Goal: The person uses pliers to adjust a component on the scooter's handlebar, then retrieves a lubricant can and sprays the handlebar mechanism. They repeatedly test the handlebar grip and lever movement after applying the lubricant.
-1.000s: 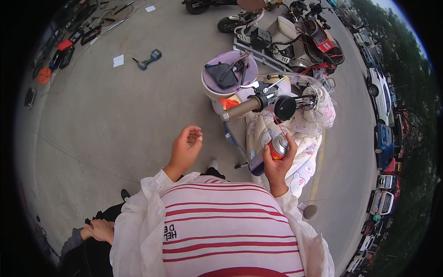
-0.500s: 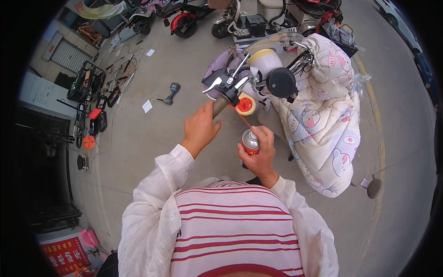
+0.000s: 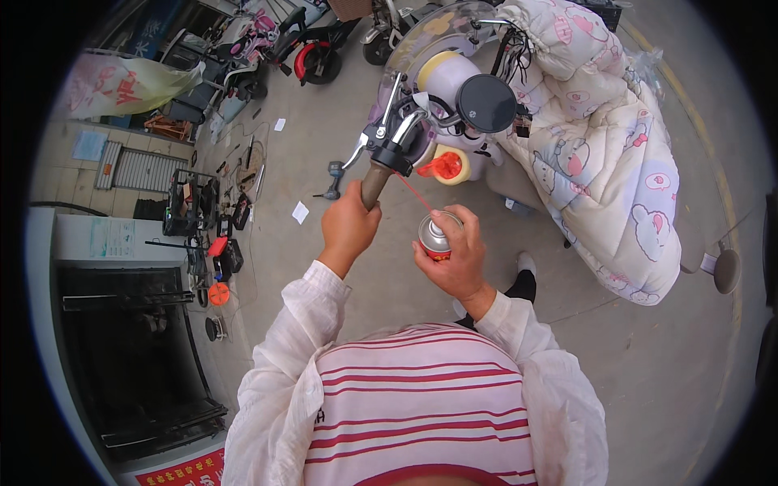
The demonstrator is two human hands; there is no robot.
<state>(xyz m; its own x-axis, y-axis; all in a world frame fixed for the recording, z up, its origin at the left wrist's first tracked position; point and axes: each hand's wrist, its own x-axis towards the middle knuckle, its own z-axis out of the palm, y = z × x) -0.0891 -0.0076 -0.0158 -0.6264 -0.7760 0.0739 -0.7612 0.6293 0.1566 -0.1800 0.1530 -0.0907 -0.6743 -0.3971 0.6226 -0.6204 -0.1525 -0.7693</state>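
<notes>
My left hand [image 3: 348, 228] is closed around the brown handlebar grip [image 3: 374, 186] of a pale purple scooter [image 3: 444, 74]. In my right hand [image 3: 460, 263] I hold a red and silver spray can [image 3: 434, 235], index finger over its nozzle. A thin red straw [image 3: 413, 189] runs from the nozzle up to the inner end of the grip, near the black clamp [image 3: 392, 157] and silver brake lever [image 3: 356, 150]. Just below the handlebar sits a cream round cup-like part [image 3: 454, 166] with something red in it. A round dark mirror-like disc [image 3: 486, 104] is beside it.
A quilted padded cover [image 3: 583, 178] drapes over the scooter's right side. On the floor at left lie a cordless drill [image 3: 333, 180], white paper [image 3: 300, 212], scattered tools and an orange reel [image 3: 219, 293]. Other scooters [image 3: 318, 61] are parked at the back.
My left hand has gone from resting open at the grip to wrapping around it. The straw's tip now sits by the grip's inner end. The whole view has turned and shifted.
</notes>
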